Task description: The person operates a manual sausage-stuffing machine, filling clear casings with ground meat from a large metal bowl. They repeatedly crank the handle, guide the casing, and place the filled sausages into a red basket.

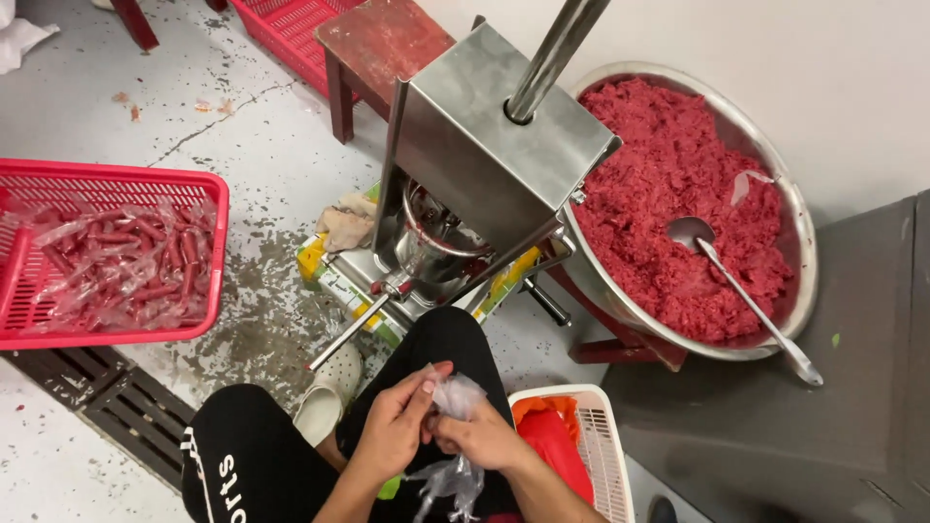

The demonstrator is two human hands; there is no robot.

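Note:
Both my hands meet over my lap at the bottom centre. My left hand (pixel 395 426) and my right hand (pixel 481 437) pinch a crumpled clear plastic casing (pixel 455 395) between their fingers; more of it hangs down below them. Just ahead stands a steel sausage stuffer (pixel 484 155) with a thin filling tube (pixel 351 331) pointing toward my knee. A big steel bowl (pixel 800 254) of red minced meat (pixel 678 203) sits to its right, with a ladle (pixel 741 291) lying in the meat.
A red plastic basket (pixel 215 254) at left holds several filled red sausages in clear wrap. A white basket (pixel 601 436) with red material stands by my right leg. A floor drain grate (pixel 107 397), a red wooden stool (pixel 378 48) and another red crate lie around.

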